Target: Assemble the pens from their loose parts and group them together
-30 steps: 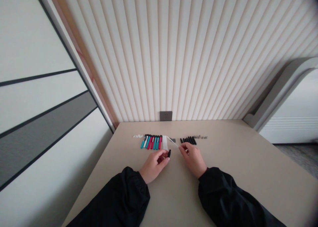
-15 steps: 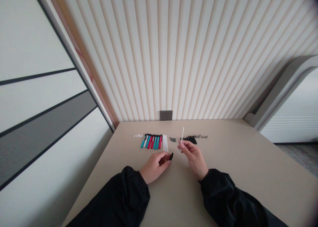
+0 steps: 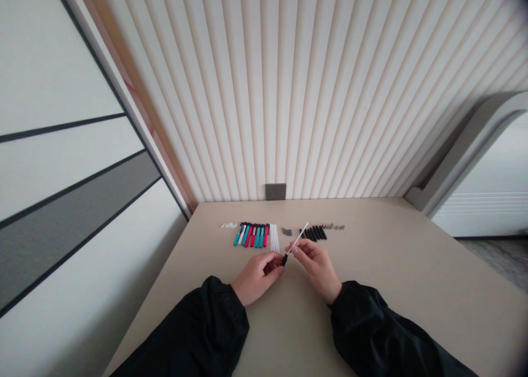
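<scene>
Here, in the head view, your left hand (image 3: 256, 280) holds a short black piece (image 3: 284, 260) between thumb and fingers, its upper end tilted toward your right. Your right hand (image 3: 317, 265) pinches a thin white rod (image 3: 300, 234) near its lower end, the rest of it slanting up and away to the right. The rod's lower end meets the top of the black piece, just in front of you and between your hands; whether it has gone inside, you cannot tell at this size. Beyond your left hand, a row of pens (image 3: 252, 237) in teal, red and white lies side by side on the table (image 3: 379, 256), dark ends toward the wall (image 3: 289, 91). Small white bits (image 3: 229, 225) lie left of the pens, and a bundle of white sticks (image 3: 274, 238) lies just to their right. Next come some small grey pieces (image 3: 287, 231); then, beyond your right hand, a row of black tubes (image 3: 317, 233) with a line of grey bits (image 3: 336, 227) beside it. A dark socket (image 3: 275, 192) sits low on the wall, and black sleeves (image 3: 206, 322) cover both your arms.
</scene>
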Available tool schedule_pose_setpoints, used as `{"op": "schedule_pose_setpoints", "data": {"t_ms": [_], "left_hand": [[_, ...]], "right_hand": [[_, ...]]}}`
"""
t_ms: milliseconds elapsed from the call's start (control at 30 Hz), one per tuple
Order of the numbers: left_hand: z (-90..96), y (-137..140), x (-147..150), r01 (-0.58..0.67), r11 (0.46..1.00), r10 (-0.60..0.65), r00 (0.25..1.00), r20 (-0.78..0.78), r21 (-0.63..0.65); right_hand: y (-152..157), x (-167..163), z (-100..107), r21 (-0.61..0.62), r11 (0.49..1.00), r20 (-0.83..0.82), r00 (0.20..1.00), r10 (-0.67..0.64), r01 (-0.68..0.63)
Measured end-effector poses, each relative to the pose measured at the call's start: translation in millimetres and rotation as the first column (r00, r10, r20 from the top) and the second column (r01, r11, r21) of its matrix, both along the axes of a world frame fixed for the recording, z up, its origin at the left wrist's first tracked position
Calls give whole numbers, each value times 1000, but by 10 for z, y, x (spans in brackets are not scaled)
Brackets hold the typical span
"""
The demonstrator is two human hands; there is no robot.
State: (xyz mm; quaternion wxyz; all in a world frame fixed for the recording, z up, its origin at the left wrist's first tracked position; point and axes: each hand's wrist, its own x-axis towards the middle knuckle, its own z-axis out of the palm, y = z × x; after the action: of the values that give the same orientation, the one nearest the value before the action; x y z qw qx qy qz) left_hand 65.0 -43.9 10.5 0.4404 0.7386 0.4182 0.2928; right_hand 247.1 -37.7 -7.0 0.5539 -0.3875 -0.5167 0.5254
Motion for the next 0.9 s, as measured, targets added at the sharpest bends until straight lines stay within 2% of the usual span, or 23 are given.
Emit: {"op": "schedule_pose_setpoints", "data": {"t_ms": [300, 500, 900], "left_hand": [[9, -3, 8, -35, 998, 36, 999, -6, 42], [10, -5, 6, -31, 998, 33, 999, -24, 54], [-5, -18, -18, -49, 966, 65, 996, -53, 254]], "right_hand": [[-22, 20, -23, 99, 995, 255, 967, -4, -22], [-13, 20, -37, 136, 989, 249, 964, -90, 58], [-47, -59, 11, 201, 979, 305, 949, -80, 18]]}}
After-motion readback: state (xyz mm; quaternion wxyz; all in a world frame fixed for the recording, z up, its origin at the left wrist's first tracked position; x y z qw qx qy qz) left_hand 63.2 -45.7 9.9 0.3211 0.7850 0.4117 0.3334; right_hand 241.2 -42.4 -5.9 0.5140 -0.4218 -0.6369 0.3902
